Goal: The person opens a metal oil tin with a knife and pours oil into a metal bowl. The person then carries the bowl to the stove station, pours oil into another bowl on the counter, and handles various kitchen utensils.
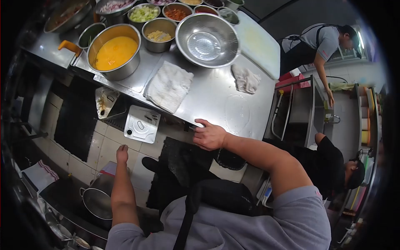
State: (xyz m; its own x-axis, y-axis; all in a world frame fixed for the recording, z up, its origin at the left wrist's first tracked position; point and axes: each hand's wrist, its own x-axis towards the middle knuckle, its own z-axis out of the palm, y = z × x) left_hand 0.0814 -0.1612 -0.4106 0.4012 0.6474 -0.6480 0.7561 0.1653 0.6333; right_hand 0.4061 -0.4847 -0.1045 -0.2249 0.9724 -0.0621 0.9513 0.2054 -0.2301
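Note:
My right hand (pixel 209 135) is at the front edge of the steel table (pixel 208 93), its fingers curled against that edge. Low on the left, my left hand (pixel 122 154) hangs over the tiled floor, touching nothing that I can see; its fingers are too small and foreshortened to read. A folded white cloth (pixel 170 86) lies on the table near my right hand, and a crumpled cloth (pixel 246 79) lies farther right. Behind them stands a perforated steel bowl (pixel 207 40). A pot of orange-yellow liquid (pixel 116 49) stands at the table's left.
Bowls of chopped food, one green (pixel 143 13), line the back beside a white cutting board (pixel 256 41). One person (pixel 329 41) reaches down at the upper right; another in black (pixel 333 166) is at the right. A large pan (pixel 98 200) sits lower left.

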